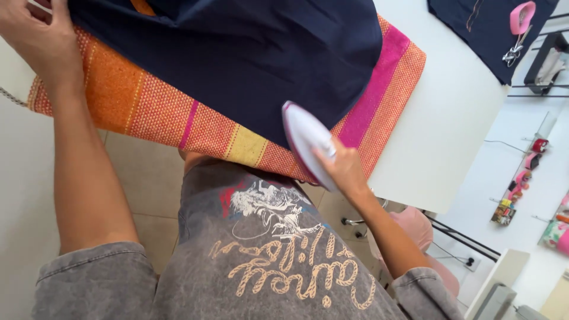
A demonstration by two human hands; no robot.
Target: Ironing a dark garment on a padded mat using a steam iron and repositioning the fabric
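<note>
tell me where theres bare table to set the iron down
Bare white table lies right of the striped woven mat, between its pink edge and the second navy piece with the pink scissors. The mat itself is crowded: navy fabric covers most of it, left hand holding it, right hand gripping the iron.

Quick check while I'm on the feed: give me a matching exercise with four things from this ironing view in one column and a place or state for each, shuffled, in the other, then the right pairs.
Things:
1. iron
2. navy fabric
3. striped orange-pink cloth
4. scissors

Places or states:
A. far right, on another dark piece of fabric
B. gripped by the right hand, at the dark fabric's near edge
C. spread under the dark fabric on the white table
D. held at its far corner by the left hand

Pairs: 1-B, 2-D, 3-C, 4-A
</note>
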